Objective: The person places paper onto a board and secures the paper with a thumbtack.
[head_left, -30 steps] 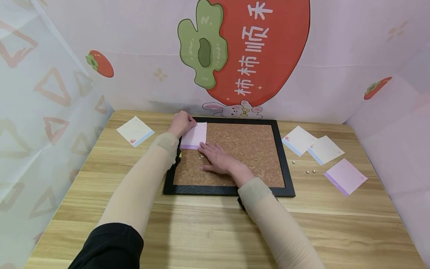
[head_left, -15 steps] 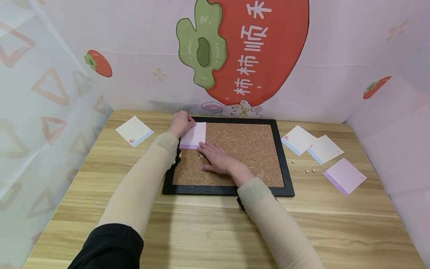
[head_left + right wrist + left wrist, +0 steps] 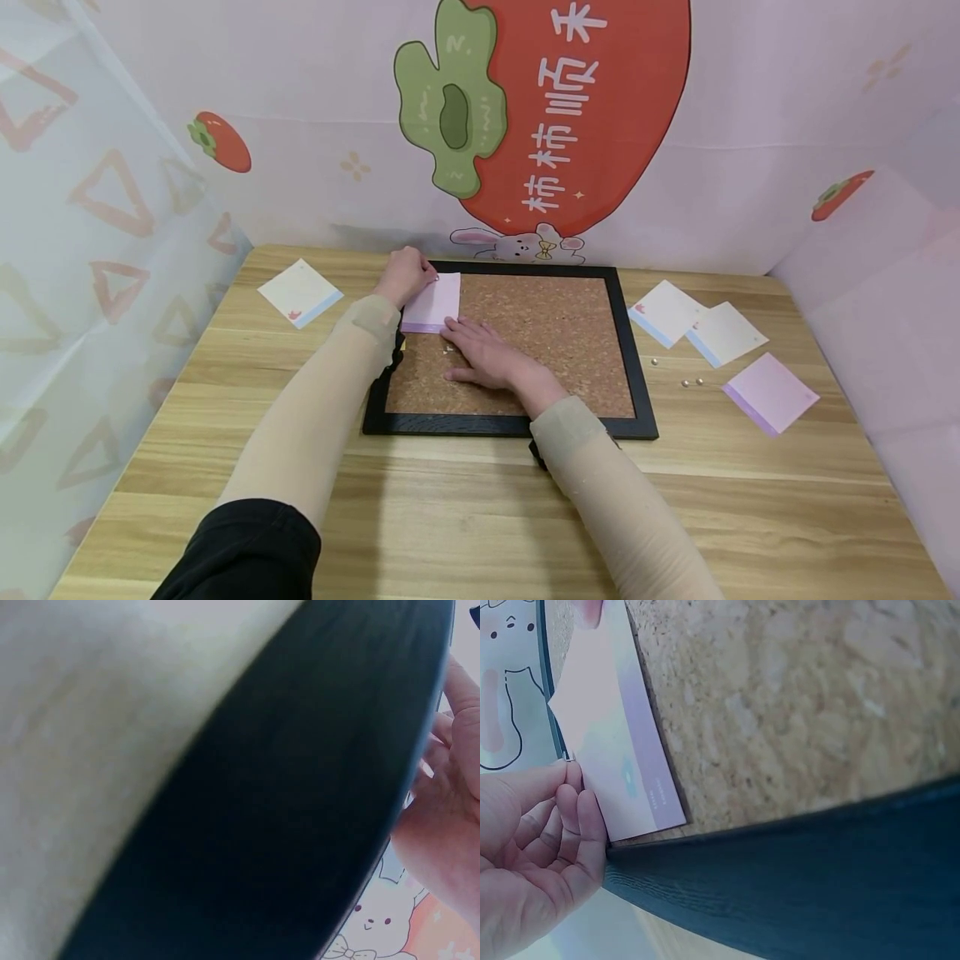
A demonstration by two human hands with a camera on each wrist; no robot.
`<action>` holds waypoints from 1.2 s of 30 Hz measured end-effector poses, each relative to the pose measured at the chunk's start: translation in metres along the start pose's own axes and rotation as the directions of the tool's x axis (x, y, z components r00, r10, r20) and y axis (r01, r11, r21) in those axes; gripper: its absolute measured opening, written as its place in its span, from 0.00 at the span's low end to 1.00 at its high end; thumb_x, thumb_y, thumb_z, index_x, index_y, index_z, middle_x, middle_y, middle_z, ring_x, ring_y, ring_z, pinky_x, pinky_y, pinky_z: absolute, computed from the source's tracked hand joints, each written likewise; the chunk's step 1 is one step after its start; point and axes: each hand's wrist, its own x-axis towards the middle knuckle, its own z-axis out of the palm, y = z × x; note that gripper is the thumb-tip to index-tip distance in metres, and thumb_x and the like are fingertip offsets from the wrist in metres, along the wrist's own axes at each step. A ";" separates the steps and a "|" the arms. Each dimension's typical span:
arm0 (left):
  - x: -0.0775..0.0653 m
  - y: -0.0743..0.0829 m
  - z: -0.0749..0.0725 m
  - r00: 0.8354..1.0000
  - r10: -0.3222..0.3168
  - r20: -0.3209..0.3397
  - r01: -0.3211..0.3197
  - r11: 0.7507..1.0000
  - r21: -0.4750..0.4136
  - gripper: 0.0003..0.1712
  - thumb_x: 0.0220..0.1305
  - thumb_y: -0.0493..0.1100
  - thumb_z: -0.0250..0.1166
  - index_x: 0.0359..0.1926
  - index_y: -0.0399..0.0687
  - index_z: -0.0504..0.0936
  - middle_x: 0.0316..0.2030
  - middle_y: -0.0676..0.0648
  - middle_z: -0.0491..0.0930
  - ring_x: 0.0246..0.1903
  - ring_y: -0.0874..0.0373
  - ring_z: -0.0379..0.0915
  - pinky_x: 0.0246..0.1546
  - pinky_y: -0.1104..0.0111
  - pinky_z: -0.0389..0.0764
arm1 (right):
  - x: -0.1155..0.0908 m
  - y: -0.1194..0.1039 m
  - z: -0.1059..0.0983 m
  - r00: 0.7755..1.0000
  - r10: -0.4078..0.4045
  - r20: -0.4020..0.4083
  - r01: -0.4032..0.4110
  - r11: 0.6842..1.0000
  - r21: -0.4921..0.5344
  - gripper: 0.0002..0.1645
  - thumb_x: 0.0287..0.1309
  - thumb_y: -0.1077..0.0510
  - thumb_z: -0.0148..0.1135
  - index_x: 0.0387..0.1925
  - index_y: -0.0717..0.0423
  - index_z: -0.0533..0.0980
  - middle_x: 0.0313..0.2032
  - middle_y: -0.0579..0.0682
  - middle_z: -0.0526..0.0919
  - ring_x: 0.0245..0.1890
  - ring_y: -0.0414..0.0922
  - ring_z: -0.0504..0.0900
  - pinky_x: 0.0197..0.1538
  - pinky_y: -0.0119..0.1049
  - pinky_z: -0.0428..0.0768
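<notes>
A black-framed cork board (image 3: 555, 342) lies on the wooden table. On its upper left corner is a pink note (image 3: 435, 307) with a purple lower strip. My left hand (image 3: 405, 273) is at the note's top edge, thumb and forefinger pinching a small shiny pushpin (image 3: 569, 757) there; its point is hidden. The other left fingers curl beside the frame. My right hand (image 3: 491, 357) lies spread on the cork, its fingertips on the note's lower right corner. In the left wrist view a right fingertip (image 3: 589, 611) presses the note.
Right of the board lie two white notes (image 3: 667, 312) with blue strips, another pink note (image 3: 772, 393) and several silver pins (image 3: 686, 383). One more white note (image 3: 300, 292) lies at the left. A printed cloth backdrop (image 3: 322, 150) rises behind the table.
The head view has shifted very slightly. Both hands, the note and the board stay in place.
</notes>
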 end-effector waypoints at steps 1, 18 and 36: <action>-0.001 0.000 0.000 1.000 0.002 0.000 -0.002 1.000 -0.003 0.13 0.70 0.40 0.60 0.41 0.37 0.89 0.45 0.39 0.87 0.41 0.48 0.77 0.44 0.62 0.77 | 0.000 0.000 0.000 1.000 0.000 -0.001 0.000 1.000 0.000 0.45 0.71 0.39 0.53 0.79 0.49 0.49 0.81 0.47 0.43 0.81 0.46 0.39 0.81 0.48 0.41; 0.000 0.000 0.002 0.999 0.021 -0.039 -0.021 1.000 0.001 0.12 0.68 0.38 0.60 0.35 0.37 0.89 0.39 0.39 0.88 0.35 0.50 0.77 0.37 0.66 0.76 | 0.001 0.000 0.000 1.000 -0.002 -0.006 0.002 1.000 -0.011 0.46 0.71 0.39 0.54 0.79 0.50 0.49 0.81 0.48 0.43 0.81 0.46 0.40 0.81 0.49 0.41; 0.001 -0.007 0.005 0.998 0.029 -0.046 -0.033 0.996 -0.077 0.11 0.65 0.38 0.61 0.39 0.38 0.89 0.43 0.39 0.88 0.39 0.49 0.81 0.42 0.63 0.79 | 0.000 0.000 -0.002 1.000 -0.006 0.000 0.006 1.000 -0.008 0.46 0.70 0.39 0.54 0.79 0.50 0.49 0.81 0.48 0.43 0.81 0.47 0.40 0.81 0.49 0.41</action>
